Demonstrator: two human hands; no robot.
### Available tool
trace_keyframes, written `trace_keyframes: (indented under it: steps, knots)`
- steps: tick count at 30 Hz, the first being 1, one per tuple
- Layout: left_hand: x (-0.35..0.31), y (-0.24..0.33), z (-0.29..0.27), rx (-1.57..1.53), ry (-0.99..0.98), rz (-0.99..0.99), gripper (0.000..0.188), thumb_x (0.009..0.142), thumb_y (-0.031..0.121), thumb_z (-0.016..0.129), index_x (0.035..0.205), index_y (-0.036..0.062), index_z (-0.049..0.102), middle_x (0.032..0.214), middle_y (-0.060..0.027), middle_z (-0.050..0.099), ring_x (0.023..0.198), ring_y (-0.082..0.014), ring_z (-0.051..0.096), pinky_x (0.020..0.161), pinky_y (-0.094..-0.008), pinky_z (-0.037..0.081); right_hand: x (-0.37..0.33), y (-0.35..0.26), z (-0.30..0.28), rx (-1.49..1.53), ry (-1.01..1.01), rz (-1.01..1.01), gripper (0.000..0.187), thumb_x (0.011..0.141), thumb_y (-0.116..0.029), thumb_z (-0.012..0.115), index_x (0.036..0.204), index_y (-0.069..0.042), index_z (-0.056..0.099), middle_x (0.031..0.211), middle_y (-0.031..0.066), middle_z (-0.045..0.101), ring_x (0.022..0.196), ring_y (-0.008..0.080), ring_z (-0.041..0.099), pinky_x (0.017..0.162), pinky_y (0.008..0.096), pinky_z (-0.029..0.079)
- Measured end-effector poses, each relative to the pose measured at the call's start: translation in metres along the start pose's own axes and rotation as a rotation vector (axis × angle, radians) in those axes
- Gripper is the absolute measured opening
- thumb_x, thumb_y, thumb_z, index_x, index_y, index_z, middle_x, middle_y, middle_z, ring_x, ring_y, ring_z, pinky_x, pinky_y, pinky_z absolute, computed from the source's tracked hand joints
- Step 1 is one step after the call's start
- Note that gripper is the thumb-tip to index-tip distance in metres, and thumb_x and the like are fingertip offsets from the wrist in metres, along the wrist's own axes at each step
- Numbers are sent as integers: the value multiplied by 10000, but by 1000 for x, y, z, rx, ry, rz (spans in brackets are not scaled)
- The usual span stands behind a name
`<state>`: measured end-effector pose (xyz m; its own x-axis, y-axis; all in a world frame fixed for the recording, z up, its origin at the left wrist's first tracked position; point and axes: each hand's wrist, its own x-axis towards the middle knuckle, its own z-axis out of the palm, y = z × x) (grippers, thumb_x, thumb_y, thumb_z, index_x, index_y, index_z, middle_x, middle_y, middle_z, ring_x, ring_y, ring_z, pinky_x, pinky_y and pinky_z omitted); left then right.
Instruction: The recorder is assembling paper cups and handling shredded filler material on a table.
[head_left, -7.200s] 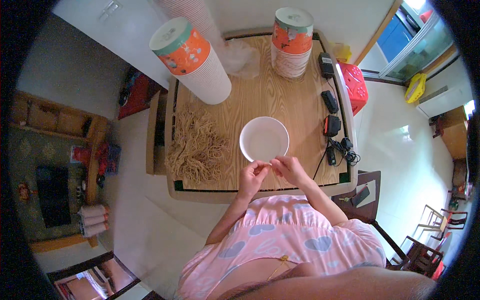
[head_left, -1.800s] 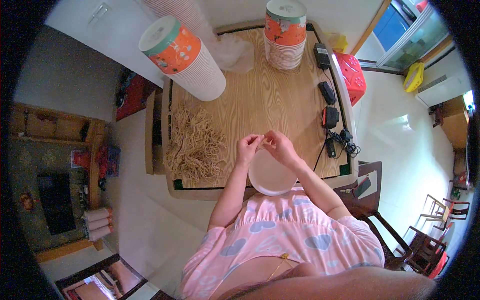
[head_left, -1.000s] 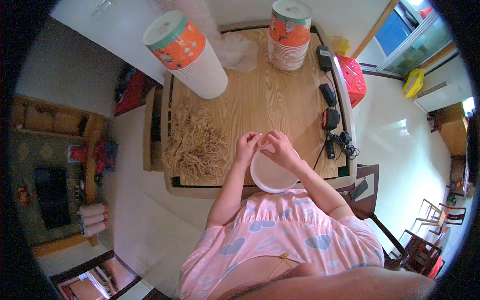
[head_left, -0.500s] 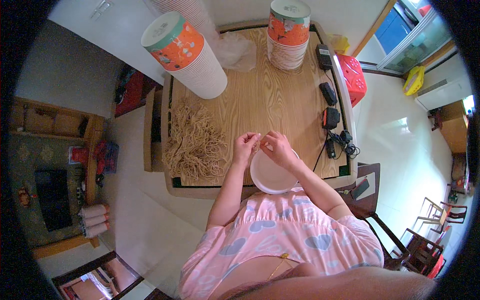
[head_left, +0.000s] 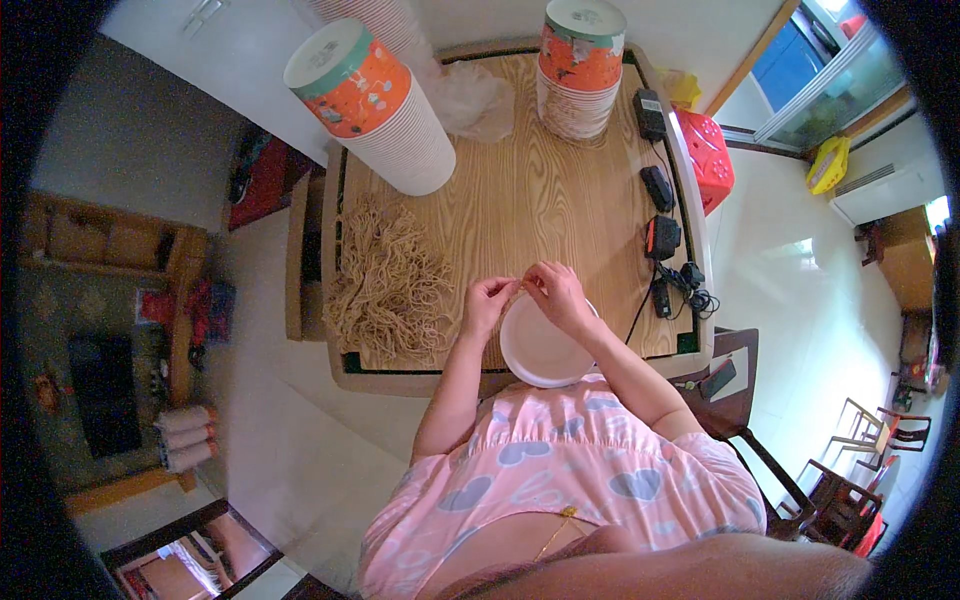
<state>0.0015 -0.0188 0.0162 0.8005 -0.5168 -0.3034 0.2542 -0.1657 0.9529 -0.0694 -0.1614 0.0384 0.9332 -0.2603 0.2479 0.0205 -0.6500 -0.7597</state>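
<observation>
My left hand [head_left: 487, 304] and my right hand [head_left: 558, 297] meet at the far rim of a white paper bucket [head_left: 546, 350], their fingertips pinched close together. Between them shows a bit of thin tan cord [head_left: 518, 289], mostly covered by the fingers. The bucket stands upright at the table's near edge, close against my body, its mouth facing up. My right wrist passes over its right rim. To the left of my hands lies a loose, tangled heap of tan cords [head_left: 388, 285].
Tall stacks of paper buckets [head_left: 405, 140] [head_left: 578, 80] stand upside down at the back of the wooden table [head_left: 510, 190]. A clear plastic bag [head_left: 475, 100] lies between them. Black adapters and cables [head_left: 662, 237] line the right edge. A red stool [head_left: 704, 160] stands beyond.
My left hand has turned slightly and dropped a little, its fingers drawn closer to the cord. My right fingers have shifted only slightly. The bucket stays where it was.
</observation>
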Motion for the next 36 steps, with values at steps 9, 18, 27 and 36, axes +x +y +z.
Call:
trace_keyframes:
  steps: [9, 18, 27, 36]
  knots:
    - [2, -6, -3, -87, -32, -143, 95, 808, 102, 607, 839, 17, 637, 709, 6, 605, 614, -47, 522, 543, -183, 411, -1, -8, -3, -37, -22, 9, 42, 723, -48, 576, 760, -50, 558, 738, 103, 557, 702, 282, 542, 647, 379, 427]
    - [-1, 0, -3, -208, 13, -222, 97, 792, 157, 627, 761, 65, 629, 584, 41, 540, 454, -30, 438, 400, -172, 307, -5, -19, -11, -43, -14, -82, 92, 691, -124, 645, 755, -77, 598, 809, 79, 551, 807, 265, 526, 704, 367, 414]
    - [2, -3, -4, -212, -8, -189, 95, 790, 173, 634, 769, 80, 640, 591, 45, 549, 463, -27, 439, 404, -169, 301, -1, -10, -4, -27, -101, -1, 140, 697, -170, 666, 741, -53, 604, 796, 82, 569, 772, 271, 536, 698, 380, 423]
    - [-1, 13, 1, -176, 11, -254, 118, 795, 203, 630, 820, 91, 658, 609, 51, 550, 482, -24, 439, 418, -169, 312, 3, -2, -2, 193, -118, 169, 97, 715, -70, 629, 805, -44, 604, 747, 123, 589, 731, 297, 569, 640, 366, 472]
